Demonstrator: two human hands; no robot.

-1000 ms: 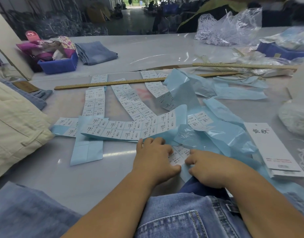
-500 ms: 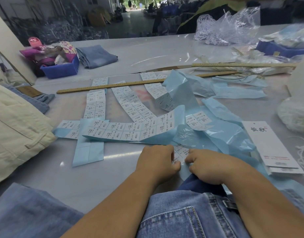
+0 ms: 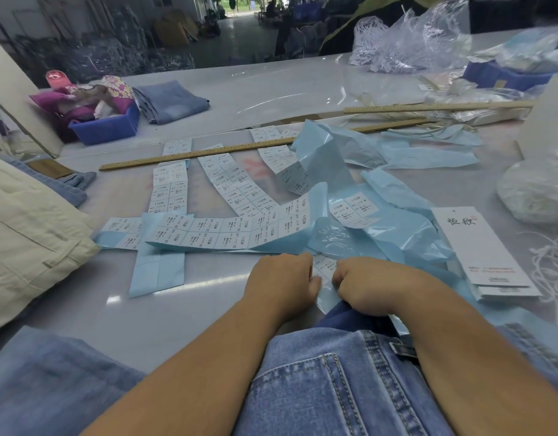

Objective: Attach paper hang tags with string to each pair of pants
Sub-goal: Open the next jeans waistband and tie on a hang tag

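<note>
Blue jeans (image 3: 328,382) lie at the table's near edge under my forearms. My left hand (image 3: 281,283) and my right hand (image 3: 369,286) sit side by side just beyond them, fingers curled, both pinching a small white size sticker sheet (image 3: 324,267) on pale blue backing. A stack of white paper hang tags (image 3: 482,250) lies to the right of my right hand. White string (image 3: 551,269) is piled at the right edge. Long strips of size stickers (image 3: 221,232) spread across the table ahead.
Cream pants (image 3: 26,234) are stacked at the left. Two wooden rulers (image 3: 196,154) cross the table's middle. Blue bins (image 3: 107,127) sit far left and far right, folded denim (image 3: 172,100) beside the left one. Clear plastic bags (image 3: 410,42) and crumpled blue backing paper (image 3: 397,155) fill the right.
Both hands have drawn a little closer together and curled tighter over the small sticker sheet; the left fingers, flatter a second ago, are now bent.
</note>
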